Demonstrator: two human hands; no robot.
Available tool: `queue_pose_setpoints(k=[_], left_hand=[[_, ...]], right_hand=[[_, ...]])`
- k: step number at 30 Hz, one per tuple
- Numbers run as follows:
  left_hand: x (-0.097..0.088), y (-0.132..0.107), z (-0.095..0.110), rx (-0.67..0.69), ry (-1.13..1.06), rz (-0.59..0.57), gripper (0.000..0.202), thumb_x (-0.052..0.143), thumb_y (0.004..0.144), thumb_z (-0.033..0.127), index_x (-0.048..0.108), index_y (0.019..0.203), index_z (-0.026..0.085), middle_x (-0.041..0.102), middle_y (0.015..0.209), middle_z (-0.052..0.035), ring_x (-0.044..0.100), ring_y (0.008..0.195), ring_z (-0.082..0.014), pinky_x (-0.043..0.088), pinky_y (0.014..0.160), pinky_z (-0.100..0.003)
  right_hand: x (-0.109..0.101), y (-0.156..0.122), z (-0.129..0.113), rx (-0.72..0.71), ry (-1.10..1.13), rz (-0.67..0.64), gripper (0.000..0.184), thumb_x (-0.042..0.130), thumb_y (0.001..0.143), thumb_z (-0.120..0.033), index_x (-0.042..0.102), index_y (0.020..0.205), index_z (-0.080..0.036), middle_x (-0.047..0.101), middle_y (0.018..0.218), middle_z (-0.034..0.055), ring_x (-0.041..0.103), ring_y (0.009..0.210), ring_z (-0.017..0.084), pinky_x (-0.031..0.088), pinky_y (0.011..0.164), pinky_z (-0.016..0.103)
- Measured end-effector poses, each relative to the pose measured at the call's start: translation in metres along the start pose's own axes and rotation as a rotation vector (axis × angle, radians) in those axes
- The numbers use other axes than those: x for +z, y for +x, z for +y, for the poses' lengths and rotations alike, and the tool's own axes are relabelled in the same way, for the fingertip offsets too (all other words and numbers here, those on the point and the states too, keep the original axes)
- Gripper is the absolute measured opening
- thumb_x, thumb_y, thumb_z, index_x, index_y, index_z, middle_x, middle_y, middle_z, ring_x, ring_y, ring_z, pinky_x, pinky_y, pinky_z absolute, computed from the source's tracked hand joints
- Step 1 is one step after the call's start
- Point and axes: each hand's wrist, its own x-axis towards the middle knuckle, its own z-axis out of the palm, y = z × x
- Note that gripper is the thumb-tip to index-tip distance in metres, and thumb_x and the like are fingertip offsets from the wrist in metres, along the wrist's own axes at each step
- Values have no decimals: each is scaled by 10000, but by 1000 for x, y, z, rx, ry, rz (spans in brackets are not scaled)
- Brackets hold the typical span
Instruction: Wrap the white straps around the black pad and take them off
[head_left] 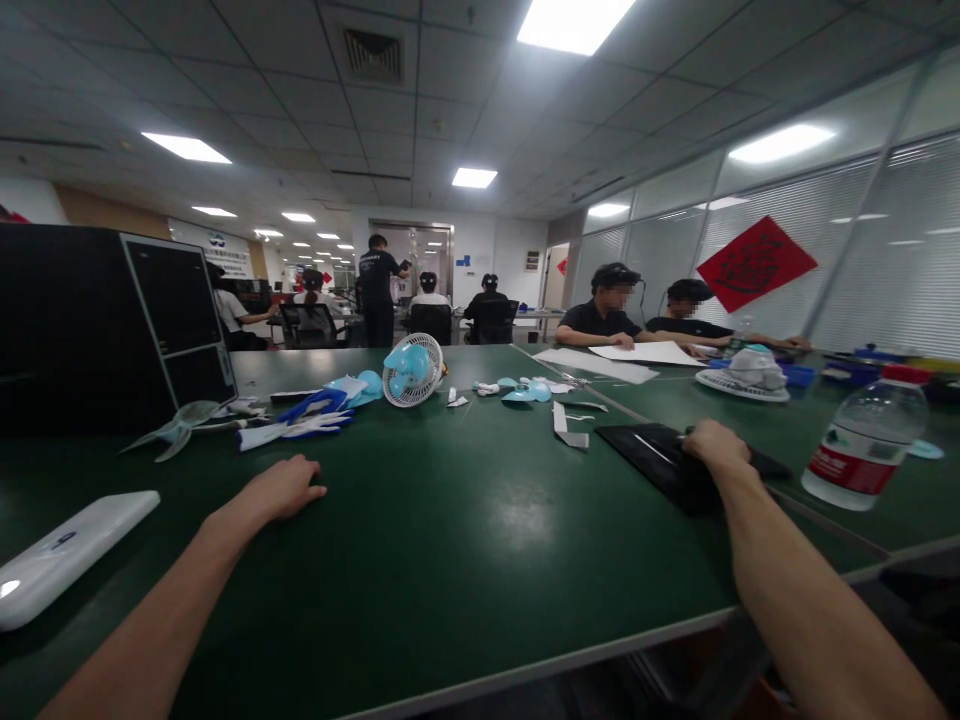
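Note:
My left hand (281, 488) rests on the green tabletop (465, 560), palm down, fingers loosely apart and holding nothing. Just beyond it lie white-and-blue work gloves (300, 425). At the right, my right hand (716, 445) is closed on the edge of a shiny black flat item (652, 455), perhaps a pouch or folded plastic, lying on the table; the fingertips are partly hidden. To the right of that hand, a clear water bottle (862, 440) with a red cap stands upright.
A small fan (412, 370) with blue blades lies tilted behind blue and white scraps (525, 390). A black cabinet (97, 330) stands left, a white oblong device (75, 555) near left. White sheets (600, 362) lie before two co-workers (604, 315). A white lumpy object (754, 370) sits at right.

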Motion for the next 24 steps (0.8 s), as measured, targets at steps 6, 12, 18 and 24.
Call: queue_pose_setpoints(k=[6,12,18,24], left_hand=[[8,9,-10,17,-3,14,444,497,738,491,630,1043,196,617,1131,-134,609,939,-257,491,735,-325],[1,4,0,-23,-16,26,427,486,765,470,626,1057,191,618,1129,-138,598,968,-271,488,761,-352],[-11,-10,29,97,-156,133,542,423,810,521,534,1210,174,539,1257,-115,526,1114,-259,443,885,-342],[-9,-20,64,262,-282,147,652,436,779,629,492,1266,200,457,1366,-82,433,1232,-261,361,1009,-359]], right_hand=[[-19,-1,-20,18,-76,105,356,509,817,-284,664,1032,-47,634,988,246,582,893,283,370,672,343],[-9,-65,-117,-550,192,-3,268,550,825,-319,684,987,-153,690,946,92,614,862,192,426,760,258],[24,-154,-201,-1101,303,-274,310,501,890,-349,558,1131,-164,563,1147,73,568,965,189,489,821,385],[48,-199,-246,-1259,307,-351,317,507,885,-347,558,1138,-162,554,1162,69,561,981,205,490,823,387]])
